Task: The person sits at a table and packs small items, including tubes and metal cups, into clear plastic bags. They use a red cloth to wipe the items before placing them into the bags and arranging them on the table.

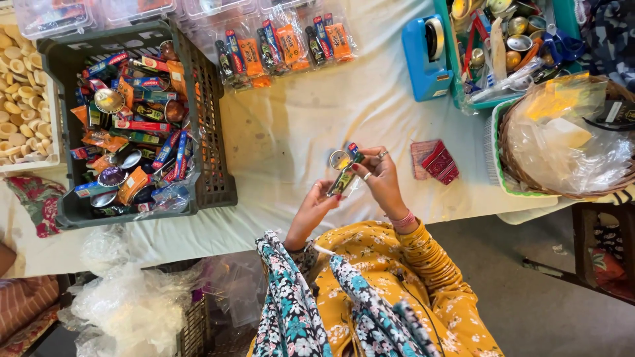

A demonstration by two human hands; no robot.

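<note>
Over the front edge of a white-clothed table [311, 125], both my hands hold a small bundle [344, 175]: a round shiny metal cup and narrow blue and green boxes in a clear wrapper. My right hand [380, 177] pinches the upper end beside the metal cup [340, 158]. My left hand [316, 208] grips the lower end from below. My yellow flowered sleeves and a patterned scarf fill the bottom of the view.
A dark plastic crate [211, 132] at the left holds several small boxes, sachets and metal cups. Finished clear packs [284, 46] lie at the back. A blue tape dispenser [426, 56], teal tray [456, 73], wicker basket [512, 165] and red cloth [438, 160] sit right.
</note>
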